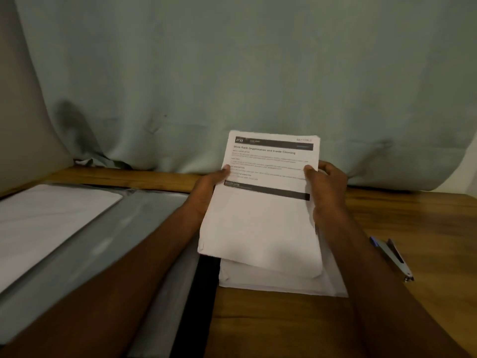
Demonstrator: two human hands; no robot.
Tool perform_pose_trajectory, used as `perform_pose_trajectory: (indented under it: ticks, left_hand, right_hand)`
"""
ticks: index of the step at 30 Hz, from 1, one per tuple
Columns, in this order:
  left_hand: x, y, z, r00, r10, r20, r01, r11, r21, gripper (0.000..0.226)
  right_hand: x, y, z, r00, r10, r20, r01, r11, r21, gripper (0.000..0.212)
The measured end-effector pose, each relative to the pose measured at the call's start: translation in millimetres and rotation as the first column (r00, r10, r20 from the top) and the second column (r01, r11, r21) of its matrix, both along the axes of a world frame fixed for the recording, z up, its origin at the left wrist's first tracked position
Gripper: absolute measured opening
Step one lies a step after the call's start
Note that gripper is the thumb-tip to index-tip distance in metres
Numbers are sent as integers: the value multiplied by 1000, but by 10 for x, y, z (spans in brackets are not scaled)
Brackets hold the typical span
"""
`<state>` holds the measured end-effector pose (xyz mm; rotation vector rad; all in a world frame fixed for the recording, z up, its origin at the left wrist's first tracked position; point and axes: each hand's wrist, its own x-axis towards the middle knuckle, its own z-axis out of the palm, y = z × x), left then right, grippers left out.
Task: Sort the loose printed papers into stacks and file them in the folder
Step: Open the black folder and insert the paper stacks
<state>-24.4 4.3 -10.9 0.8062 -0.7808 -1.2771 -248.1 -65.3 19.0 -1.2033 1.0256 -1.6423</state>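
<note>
A stack of printed papers (263, 220) is lifted and tilted toward me over the wooden table (426, 215). Its top sheet has a dark header bar and a bold title. My left hand (209, 192) grips the stack's left edge, thumb on the front. My right hand (325, 184) grips the right edge the same way. More white sheets (273, 282) lie flat on the table under the lifted stack. An open grey folder (124, 228) lies to the left, with a white sheet (44, 223) on its left side.
A blue-tipped pen (392, 257) lies on the table at the right. A pale green curtain (232, 73) hangs right behind the table's far edge. The folder's dark spine edge (205, 288) runs beside the flat sheets.
</note>
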Motion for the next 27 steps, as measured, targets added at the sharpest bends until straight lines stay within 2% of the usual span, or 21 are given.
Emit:
perform_pose_trajectory:
  ticks: [2, 4, 7, 10, 12, 15, 18, 21, 27]
  left_hand:
    - [-46, 25, -5, 987, -72, 143, 74, 997, -7, 38]
    - [-80, 21, -16, 972, 10, 235, 10, 996, -85, 37]
    - [-64, 21, 32, 966, 190, 178, -157, 970, -187, 31]
    - [72, 3, 82, 942, 320, 98, -285, 922, -262, 32]
    - [145, 1, 95, 927, 361, 101, -321, 904, -281, 34]
    - [146, 34, 113, 958, 247, 144, -206, 946, -249, 35]
    - [95, 55, 93, 916, 168, 365, -119, 981, -154, 28]
    - [59, 83, 57, 847, 114, 519, -62, 991, -116, 27]
    - [51, 124, 67, 795, 122, 594, -91, 992, -83, 20]
  right_hand:
    - [-41, 8, 45, 998, -26, 62, 28, 999, -38, 15]
    - [-66, 57, 95, 995, -19, 102, 26, 997, -67, 13]
    - [-87, 74, 87, 984, 136, 118, -131, 990, -49, 25]
    - [-100, 115, 30, 924, 357, -138, -346, 933, 96, 24]
    - [-51, 156, -17, 893, 408, -192, -393, 913, 111, 21]
    - [19, 140, -22, 949, 314, -11, -314, 949, 8, 24]
    - [-53, 84, 7, 953, 215, 213, -221, 975, 7, 25]
    - [-178, 30, -4, 977, 101, 185, -106, 994, 16, 21]
    - [-175, 27, -34, 974, 2, 227, -6, 1000, 15, 19]
